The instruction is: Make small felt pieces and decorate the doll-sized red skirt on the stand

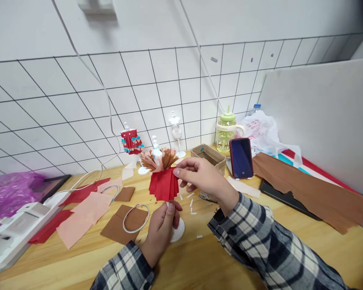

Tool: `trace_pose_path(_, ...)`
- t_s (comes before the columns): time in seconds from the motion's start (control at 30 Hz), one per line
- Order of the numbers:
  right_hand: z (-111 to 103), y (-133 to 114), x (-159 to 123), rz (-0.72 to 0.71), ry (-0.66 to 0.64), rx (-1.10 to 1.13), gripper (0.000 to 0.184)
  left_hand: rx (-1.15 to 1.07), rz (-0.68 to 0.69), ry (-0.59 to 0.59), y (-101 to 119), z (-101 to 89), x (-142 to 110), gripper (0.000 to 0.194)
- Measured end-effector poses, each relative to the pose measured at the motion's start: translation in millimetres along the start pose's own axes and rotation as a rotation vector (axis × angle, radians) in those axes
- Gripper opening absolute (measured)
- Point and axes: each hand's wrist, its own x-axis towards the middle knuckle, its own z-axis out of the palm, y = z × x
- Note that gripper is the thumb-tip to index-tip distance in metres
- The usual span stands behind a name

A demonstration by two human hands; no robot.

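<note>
My left hand (159, 225) is closed around the thin stem of a small white dress form (156, 152), just above its round base (179, 233). A pleated red paper skirt (163, 186) hangs around the form, below a fanned ruffle of brown and pink paper (149, 160). At the skirt's upper right edge, my right hand (204, 176) pinches the red paper between thumb and fingers. Behind stand a second form in a red dress with blue bows (132, 141) and a bare white form (176, 131).
Pink paper sheets (84, 215), brown squares (116, 231) and a coiled white cord (125, 225) lie left, near a white power strip (21, 231). Right are a cardboard box (219, 160), a phone (241, 158), a lidded jug (225, 135) and brown paper (308, 189).
</note>
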Motion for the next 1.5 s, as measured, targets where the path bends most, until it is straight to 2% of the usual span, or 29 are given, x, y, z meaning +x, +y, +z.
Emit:
trace_pose_path(0.13, -2, 2, 1, 0.010, -0.035, 0.069, 0.012, 0.008, 0.006, -0.010, -3, -0.2, -2, 0.042)
trace_pose_path(0.4, -5, 0, 0, 0.026, -0.100, 0.134, 0.009, -0.194, -0.019, 0.016, -10, 2.0, -3, 0.035)
trace_pose_path(0.6, -3, -4, -4, -0.032, -0.052, 0.039, 0.006, -0.297, -0.028, -0.106, -3, 4.0, -5, 0.038)
trace_pose_path(0.77, -3, -10, -11, -0.036, -0.069, -0.011, 0.012, -0.400, -0.004, -0.126, -2, 4.9, -7, 0.038)
trace_pose_path(0.83, -2, -10, -13, -0.087, -0.053, -0.066, 0.014, -0.426, 0.015, -0.123, -4, 4.8, -8, 0.036)
trace_pose_path(1.0, 3, -8, -16, -0.262, 0.106, -0.314, 0.013, -0.448, 0.056, -0.067, -7, 4.3, -6, 0.033)
trace_pose_path(1.23, 13, -5, -18, -0.288, 0.083, -0.325, 0.012, -0.387, 0.039, -0.078, -9, 3.9, -7, 0.039)
trace_pose_path(1.5, 15, -3, -21, -0.388, 0.084, -0.318, 0.010, -0.358, 0.023, -0.129, -11, 1.7, -7, 0.041)
